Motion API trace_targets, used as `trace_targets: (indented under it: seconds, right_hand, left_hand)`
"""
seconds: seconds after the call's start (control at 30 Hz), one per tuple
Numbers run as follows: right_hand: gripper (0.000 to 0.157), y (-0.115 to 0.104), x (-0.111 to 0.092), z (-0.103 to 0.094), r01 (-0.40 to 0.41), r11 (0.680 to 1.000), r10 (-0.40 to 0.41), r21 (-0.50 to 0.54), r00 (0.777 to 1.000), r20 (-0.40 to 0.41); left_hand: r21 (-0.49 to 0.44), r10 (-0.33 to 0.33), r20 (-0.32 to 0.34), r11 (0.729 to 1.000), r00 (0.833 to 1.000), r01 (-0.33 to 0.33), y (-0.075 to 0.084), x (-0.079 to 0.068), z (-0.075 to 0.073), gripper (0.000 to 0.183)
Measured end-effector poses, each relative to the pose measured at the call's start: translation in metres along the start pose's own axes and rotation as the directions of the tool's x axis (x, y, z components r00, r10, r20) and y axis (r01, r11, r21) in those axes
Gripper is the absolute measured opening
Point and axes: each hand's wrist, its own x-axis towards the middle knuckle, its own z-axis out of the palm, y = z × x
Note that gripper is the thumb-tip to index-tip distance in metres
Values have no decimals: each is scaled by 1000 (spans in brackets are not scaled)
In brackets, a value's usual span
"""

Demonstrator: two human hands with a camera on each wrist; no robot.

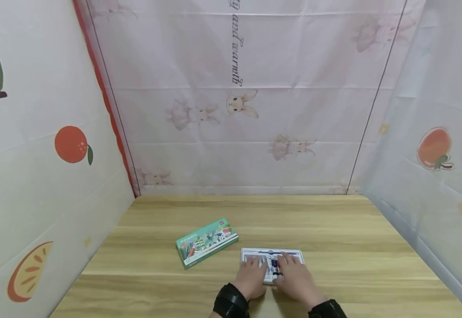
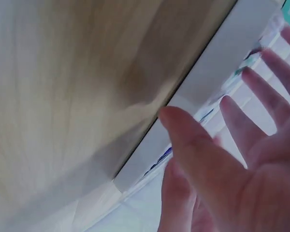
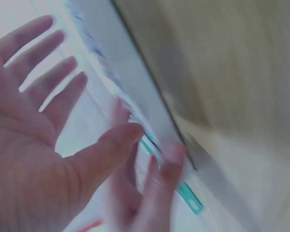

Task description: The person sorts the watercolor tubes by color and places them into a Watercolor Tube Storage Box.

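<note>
Both hands lie over a shallow white box (image 1: 243,253) that holds several small dark and pale items (image 1: 275,266). My left hand (image 1: 251,279) covers the box's left part with straight fingers spread across its top. Over the right part is my right hand (image 1: 295,280), its fingers also extended. In the left wrist view, the left thumb (image 2: 188,137) reaches to the box's white side wall (image 2: 203,79). The right wrist view shows the right hand's fingers apart above the box, its thumb (image 3: 113,145) close to the near side. The hands hide much of the contents.
A green box (image 1: 207,243) with a colourful plant picture lies at an angle on the wooden table (image 1: 151,251), left of the white box. Printed cloth walls (image 1: 199,168) enclose the table at the back and both sides.
</note>
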Motion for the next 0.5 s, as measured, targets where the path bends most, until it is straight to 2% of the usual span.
trace_targets:
  seconds: [0.1, 0.2, 0.33, 0.5]
  right_hand:
    - [59, 6, -3, -4, -57, 998, 57, 42, 998, -3]
    - [60, 10, -5, -5, -85, 994, 81, 63, 994, 69]
    - [61, 13, -5, -4, -109, 992, 99, 62, 985, 138]
    - [62, 14, -3, 0, -90, 996, 87, 20, 989, 122]
  left_hand:
    - [-31, -17, 22, 999, 1000, 17, -6, -4, 1, 58]
    - [-5, -32, 33, 999, 999, 32, -9, -5, 3, 60]
    - [77, -25, 21, 997, 999, 24, -7, -4, 2, 60]
    - [190, -32, -1, 981, 999, 32, -2, -1, -2, 59]
